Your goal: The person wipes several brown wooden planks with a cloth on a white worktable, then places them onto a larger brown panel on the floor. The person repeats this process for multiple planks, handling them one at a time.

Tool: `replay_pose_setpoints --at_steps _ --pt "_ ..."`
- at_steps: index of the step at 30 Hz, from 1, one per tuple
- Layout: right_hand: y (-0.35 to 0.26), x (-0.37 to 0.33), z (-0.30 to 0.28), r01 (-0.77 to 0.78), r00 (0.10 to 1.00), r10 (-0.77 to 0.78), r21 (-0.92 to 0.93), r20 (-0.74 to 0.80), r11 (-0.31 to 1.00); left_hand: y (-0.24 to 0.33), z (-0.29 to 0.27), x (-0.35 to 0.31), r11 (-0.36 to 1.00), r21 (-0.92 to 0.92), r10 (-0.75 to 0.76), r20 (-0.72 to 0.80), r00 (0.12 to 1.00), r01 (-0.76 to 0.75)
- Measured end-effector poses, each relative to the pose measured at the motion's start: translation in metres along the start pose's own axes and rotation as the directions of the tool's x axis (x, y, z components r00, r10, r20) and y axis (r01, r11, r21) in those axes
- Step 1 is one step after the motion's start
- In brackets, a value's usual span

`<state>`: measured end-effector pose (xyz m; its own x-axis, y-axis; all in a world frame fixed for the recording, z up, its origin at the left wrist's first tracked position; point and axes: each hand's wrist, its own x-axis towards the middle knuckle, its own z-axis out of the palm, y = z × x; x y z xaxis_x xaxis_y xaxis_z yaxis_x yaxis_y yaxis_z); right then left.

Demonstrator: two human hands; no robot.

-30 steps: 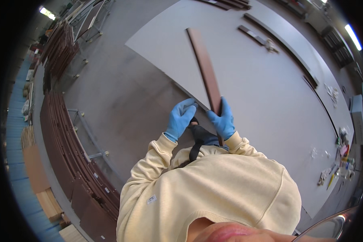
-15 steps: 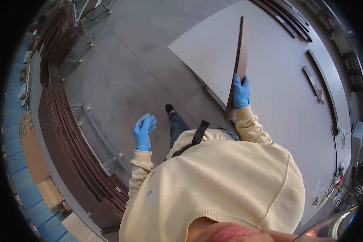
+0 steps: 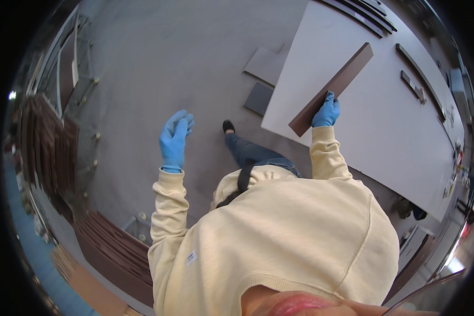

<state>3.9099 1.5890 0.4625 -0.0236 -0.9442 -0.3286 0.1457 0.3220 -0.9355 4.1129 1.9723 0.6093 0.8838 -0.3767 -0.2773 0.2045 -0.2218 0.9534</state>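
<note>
My right hand (image 3: 326,112), in a blue glove, grips a long flat brown board (image 3: 344,77) near its lower end. The board slants up to the right above the white tabletop (image 3: 384,142); its wide face is turned upward. Part of my grip is hidden behind the board's edge. My left hand (image 3: 174,139), also gloved in blue, is raised over the grey floor to the left. Its fingers are loosely bent, and nothing shows in them.
Dark brown strips (image 3: 355,16) lie along the table's far edge, with a long dark strip (image 3: 420,79) at its right side. Grey panels (image 3: 259,98) lie beyond the table's left edge. Stacked brown boards (image 3: 113,253) and wheeled racks (image 3: 92,108) stand on the left.
The board has swung from nearly upright to a rightward slant, showing its wide face. My left hand has moved up and left. The whole view has turned, shifting table and racks.
</note>
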Motion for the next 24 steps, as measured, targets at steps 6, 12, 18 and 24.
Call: replay_pose_setpoints --at_steps 6,12,18,24 --pt "0.022 0.068 0.143 0.158 0.962 -0.137 0.073 -0.235 0.985 0.03 -0.039 0.166 0.977 0.082 -0.204 0.064 0.977 0.198" --pt "-0.021 0.125 0.201 0.193 0.903 -0.153 0.061 -0.402 0.979 0.014 -0.068 0.254 0.888 0.071 -0.458 0.059 0.887 0.454" --pt "-0.025 0.195 0.24 0.276 0.842 -0.148 0.177 -0.519 0.945 0.028 -0.043 0.393 0.884 0.211 -0.464 0.27 0.844 0.418" --pt "-0.008 0.215 0.25 0.218 0.679 -0.087 0.087 -0.729 0.972 0.039 0.017 0.468 0.887 0.329 -0.445 0.414 0.794 0.325"
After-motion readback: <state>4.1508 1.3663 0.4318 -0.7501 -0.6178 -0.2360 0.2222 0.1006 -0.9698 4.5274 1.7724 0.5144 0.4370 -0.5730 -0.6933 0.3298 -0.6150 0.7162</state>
